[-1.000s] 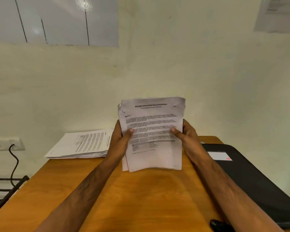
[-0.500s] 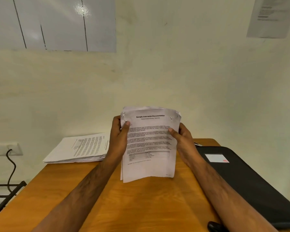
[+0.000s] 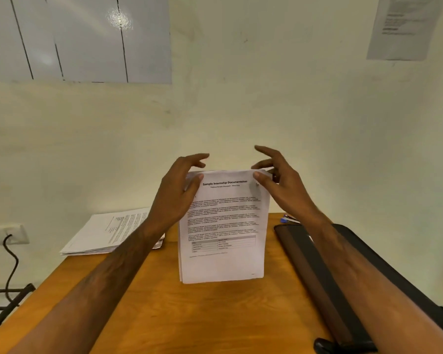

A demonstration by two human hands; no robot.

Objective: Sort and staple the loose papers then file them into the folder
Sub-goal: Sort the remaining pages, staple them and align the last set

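Nearest, my two forearms reach forward over the wooden table. At the right edge of the table lies the black folder, closed, with a small dark object touching its near corner; what that object is I cannot tell. At centre, the sheaf of papers stands upright on its lower edge on the table, printed side toward me, headed "Sample Internship Documentation". My left hand steadies its upper left corner, thumb pressed on the front sheet, fingers extended and spread behind the top edge. My right hand meets the upper right corner likewise, thumb on the front sheet, fingers straight and splayed above the top edge; neither hand is curled round the sheaf. Farther left, a second stack of printed papers lies flat at the table's back corner. Behind the folder, a small blue item shows at the table's far edge. Beyond, on the wall: a socket with a black cable, a whiteboard, and a posted sheet.
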